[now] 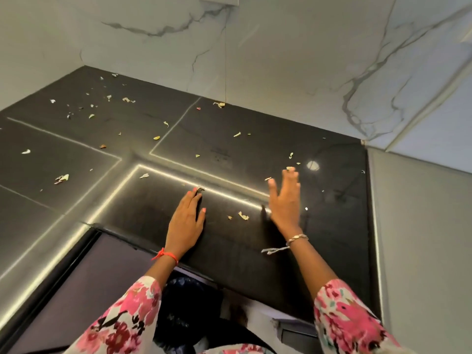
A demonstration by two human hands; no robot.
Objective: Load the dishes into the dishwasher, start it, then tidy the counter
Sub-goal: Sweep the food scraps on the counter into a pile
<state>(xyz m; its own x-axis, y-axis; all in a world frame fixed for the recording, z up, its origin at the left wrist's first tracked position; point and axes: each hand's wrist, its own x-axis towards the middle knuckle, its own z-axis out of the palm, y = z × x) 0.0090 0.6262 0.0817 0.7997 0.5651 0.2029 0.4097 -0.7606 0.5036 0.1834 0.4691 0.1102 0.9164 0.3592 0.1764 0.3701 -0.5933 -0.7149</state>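
A black stone counter point(76, 159) fills the view, strewn with several small pale food scraps point(243, 215). My left hand point(187, 221) lies flat, palm down, near the counter's front edge, its fingertips touching a small dark scrap point(200, 190). My right hand point(284, 200) stands on its edge on the counter to the right, fingers spread and blurred, holding nothing. A pale scrap point(290, 168) sits at its fingertips. No dishes or dishwasher are in view.
White marble walls point(281, 60) meet in the corner behind the counter, and a grey panel point(419, 226) borders it on the right. More scraps point(127, 100) lie at the back left. A dark cabinet front point(89, 277) sits below the counter edge. Bright light strips reflect on the stone.
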